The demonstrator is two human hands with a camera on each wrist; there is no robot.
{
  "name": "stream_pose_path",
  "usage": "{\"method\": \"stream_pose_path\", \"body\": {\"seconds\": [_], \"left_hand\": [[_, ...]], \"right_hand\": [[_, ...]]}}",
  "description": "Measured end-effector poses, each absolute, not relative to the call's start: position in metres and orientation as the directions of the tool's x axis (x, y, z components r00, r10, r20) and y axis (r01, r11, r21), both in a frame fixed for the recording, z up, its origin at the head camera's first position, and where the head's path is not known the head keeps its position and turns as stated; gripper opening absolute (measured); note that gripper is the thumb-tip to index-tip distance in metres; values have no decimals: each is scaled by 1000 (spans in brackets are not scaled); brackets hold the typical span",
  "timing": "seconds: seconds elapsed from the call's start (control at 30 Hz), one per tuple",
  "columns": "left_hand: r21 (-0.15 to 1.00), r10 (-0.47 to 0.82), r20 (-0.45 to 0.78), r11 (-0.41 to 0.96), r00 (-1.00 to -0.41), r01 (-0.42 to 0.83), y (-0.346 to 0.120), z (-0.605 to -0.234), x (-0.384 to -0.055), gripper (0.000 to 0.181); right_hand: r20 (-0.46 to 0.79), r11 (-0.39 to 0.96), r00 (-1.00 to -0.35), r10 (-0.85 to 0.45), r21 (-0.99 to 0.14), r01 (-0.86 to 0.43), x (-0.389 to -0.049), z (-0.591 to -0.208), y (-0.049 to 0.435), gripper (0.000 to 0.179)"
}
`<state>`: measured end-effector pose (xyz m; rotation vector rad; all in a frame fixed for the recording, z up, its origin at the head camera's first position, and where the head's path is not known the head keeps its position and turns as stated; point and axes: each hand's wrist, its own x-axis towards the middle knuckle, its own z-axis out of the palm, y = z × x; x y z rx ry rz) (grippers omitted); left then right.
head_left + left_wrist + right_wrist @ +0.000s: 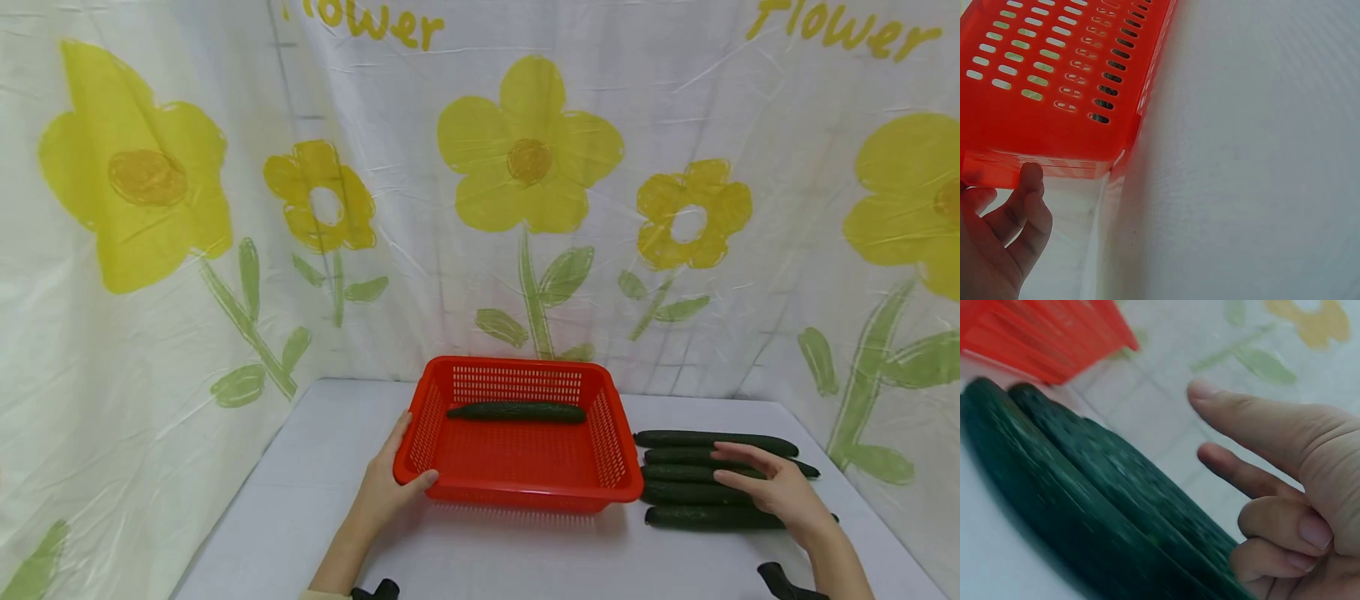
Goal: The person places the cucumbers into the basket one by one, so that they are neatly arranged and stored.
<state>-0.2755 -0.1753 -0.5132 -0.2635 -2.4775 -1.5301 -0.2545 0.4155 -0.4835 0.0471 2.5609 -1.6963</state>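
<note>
Fingers of the left hand [386, 485] grip a red basket [517, 493]; those of the right hand [787, 493] hold nothing.

Left thumb lies over the basket's near left corner, fingers curled at its left side. One cucumber [517, 412] lies crosswise inside, near the far wall. Just beside the basket's right side, five cucumbers [697, 493] lie in a row on the white table [300, 500]. Over these, the right hand is half spread, thumb apart, some fingers bent.

A white table [300, 483] carries a red basket [517, 490] and, just beside it, five dark-green cucumbers [697, 493].
</note>
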Motion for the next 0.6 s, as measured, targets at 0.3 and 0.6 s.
{"method": "stream_pose_path", "body": {"seconds": [0.3, 0.6], "left_hand": [[848, 43, 294, 449, -955, 282, -176, -513, -275, 98], [848, 45, 300, 444, -953, 289, -176, -514, -276, 99]], "right_hand": [[-167, 467, -985, -44, -875, 127, -243, -492, 453, 54], [-170, 425, -983, -72, -897, 124, -242, -499, 456, 50]]}}
